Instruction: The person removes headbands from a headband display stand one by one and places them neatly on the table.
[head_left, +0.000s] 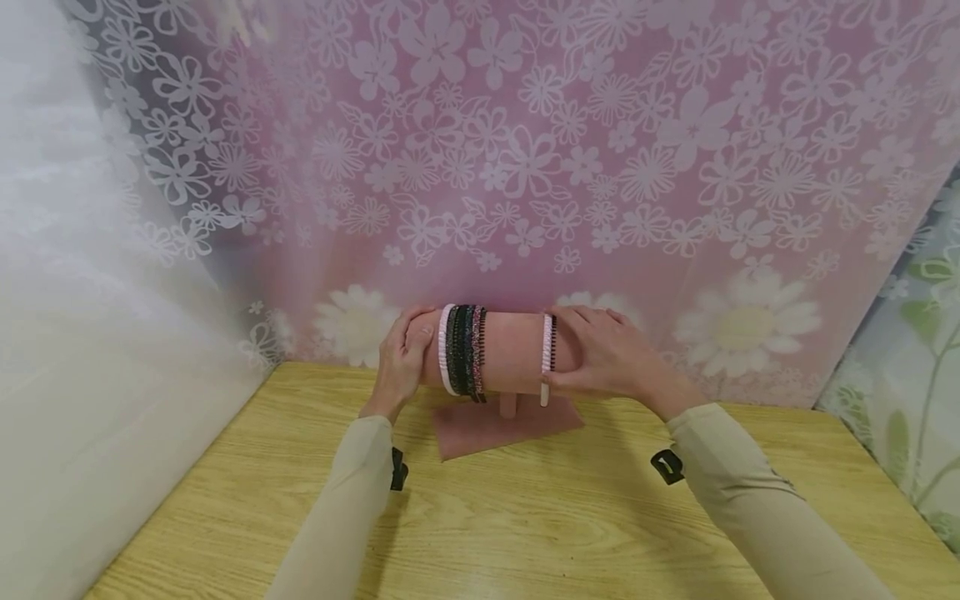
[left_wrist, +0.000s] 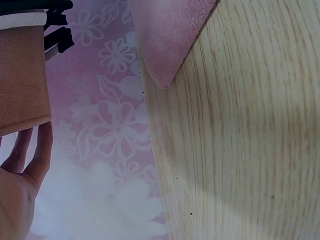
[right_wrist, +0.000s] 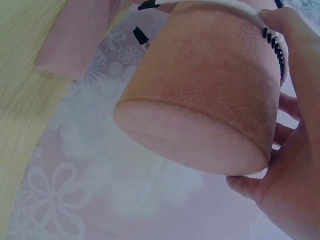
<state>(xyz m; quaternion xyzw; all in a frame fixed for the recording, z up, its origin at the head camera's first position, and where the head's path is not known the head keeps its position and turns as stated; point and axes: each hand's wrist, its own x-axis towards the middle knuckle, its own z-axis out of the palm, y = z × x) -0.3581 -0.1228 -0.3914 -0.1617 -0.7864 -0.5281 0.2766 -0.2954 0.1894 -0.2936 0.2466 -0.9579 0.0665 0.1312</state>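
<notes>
A pink plush headband stand [head_left: 513, 358] has a thick horizontal roll on a short post and a flat base [head_left: 487, 429]. Around the roll's left part sit several headbands [head_left: 467, 352], one white, the others dark or speckled. My left hand [head_left: 401, 358] grips the roll's left end; in the left wrist view its fingers touch the end's edge. A white headband [head_left: 547, 342] with black comb teeth lies around the right part. My right hand [head_left: 609, 358] holds this headband with the thumb at its front, the other fingers behind the roll. The roll's far side is hidden.
Under the stand is a wood-grain table [head_left: 525, 517]. A pink floral curtain [head_left: 465, 167] hangs close behind the roll. White sheeting [head_left: 112, 333] borders the left side, and leaf-patterned fabric [head_left: 930, 358] the right.
</notes>
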